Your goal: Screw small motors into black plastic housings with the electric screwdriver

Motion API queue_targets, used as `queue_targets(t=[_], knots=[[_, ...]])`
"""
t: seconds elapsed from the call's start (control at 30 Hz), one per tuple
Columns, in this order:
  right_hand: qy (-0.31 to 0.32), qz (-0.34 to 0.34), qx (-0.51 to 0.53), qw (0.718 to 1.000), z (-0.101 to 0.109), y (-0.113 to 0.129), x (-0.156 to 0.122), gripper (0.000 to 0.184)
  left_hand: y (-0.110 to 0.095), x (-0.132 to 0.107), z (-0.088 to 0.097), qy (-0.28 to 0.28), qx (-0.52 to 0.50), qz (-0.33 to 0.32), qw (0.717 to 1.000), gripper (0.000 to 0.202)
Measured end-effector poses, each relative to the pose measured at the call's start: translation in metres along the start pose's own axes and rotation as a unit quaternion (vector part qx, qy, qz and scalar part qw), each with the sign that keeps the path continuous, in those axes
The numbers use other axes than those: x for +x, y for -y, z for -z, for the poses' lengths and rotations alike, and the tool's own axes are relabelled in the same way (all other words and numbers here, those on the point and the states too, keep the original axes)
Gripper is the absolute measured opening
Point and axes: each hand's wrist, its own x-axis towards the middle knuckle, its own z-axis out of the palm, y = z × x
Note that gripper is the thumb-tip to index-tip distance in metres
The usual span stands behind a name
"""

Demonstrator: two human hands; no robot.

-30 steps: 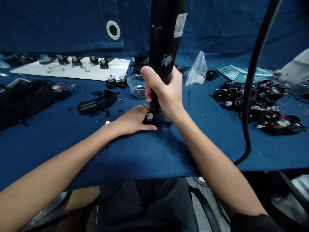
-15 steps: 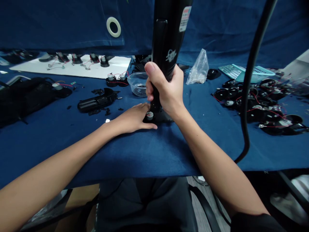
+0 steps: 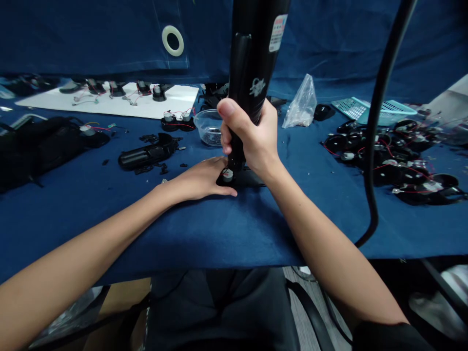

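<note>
My right hand (image 3: 252,139) is wrapped round the barrel of a tall black electric screwdriver (image 3: 254,53), held upright with its tip down on a small black part (image 3: 241,179). A little silver motor (image 3: 227,173) with red wire sits on that part. My left hand (image 3: 199,180) lies flat on the blue cloth, fingers together, pressing against the left side of the black part. The screwdriver's thick black cable (image 3: 376,126) loops down on the right.
A clear bowl of screws (image 3: 209,127) stands just behind my hands. Left of it lie a black housing (image 3: 146,155) and loose bits. A heap of black parts with motors (image 3: 395,156) fills the right. A plastic bag (image 3: 300,105), a teal basket (image 3: 360,109) and a white board (image 3: 109,102) are at the back.
The screwdriver and my right hand have shifted only slightly, up and then back down on the part. My left hand has stayed in place.
</note>
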Motion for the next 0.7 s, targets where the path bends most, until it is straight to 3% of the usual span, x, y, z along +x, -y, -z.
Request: queue_targets(t=[0.5,0.7], knots=[[0.009,0.000,-0.021,1.000,0.0015,-0.0011,0.0015,0.044,0.0051,-0.0003,-0.0044,-0.006,-0.009,0.007,1.000,0.081],[0.016,-0.010,-0.016,1.000,-0.0003,0.0035,0.0039,0.037,0.0067,0.0013,-0.0051,-0.011,-0.018,-0.008,1.000,0.081]])
